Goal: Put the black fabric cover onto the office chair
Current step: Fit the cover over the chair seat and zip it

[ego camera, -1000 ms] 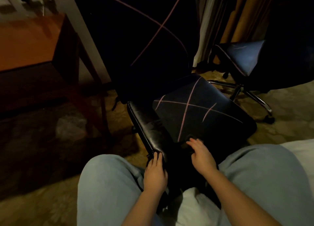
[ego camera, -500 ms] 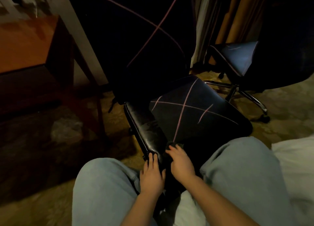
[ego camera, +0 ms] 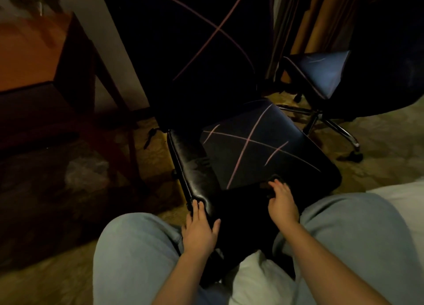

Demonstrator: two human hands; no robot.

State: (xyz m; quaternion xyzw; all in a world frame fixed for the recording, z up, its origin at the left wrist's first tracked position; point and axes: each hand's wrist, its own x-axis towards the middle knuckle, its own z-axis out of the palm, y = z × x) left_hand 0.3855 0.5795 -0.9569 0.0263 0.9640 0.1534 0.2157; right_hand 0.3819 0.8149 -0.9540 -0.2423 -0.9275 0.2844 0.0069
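I see the left hand [ego camera: 199, 230] lying flat, holding nothing, on the front corner of the office chair [ego camera: 192, 167]; the right hand [ego camera: 283, 205] grips the black fabric cover [ego camera: 259, 148] at the chair's front edge.

Our left knee [ego camera: 137, 247] and right knee [ego camera: 344, 236] flank the front edge of the chair seat [ego camera: 195, 174], leaving only the narrow gap between them. Both hands work in that gap: our left hand [ego camera: 199, 228] rests on the seat's front left corner, and our right hand [ego camera: 283, 203] grips the front edge of the black cover [ego camera: 263, 148]. Left of the seat lies open floor [ego camera: 149, 190], bounded further left by the desk [ego camera: 29, 52] and its leg. The second chair [ego camera: 321, 75] stands near on the right, with its wheeled base [ego camera: 332, 132] close to the seat's far corner. The tall backrest [ego camera: 195, 52] walls off the far side.
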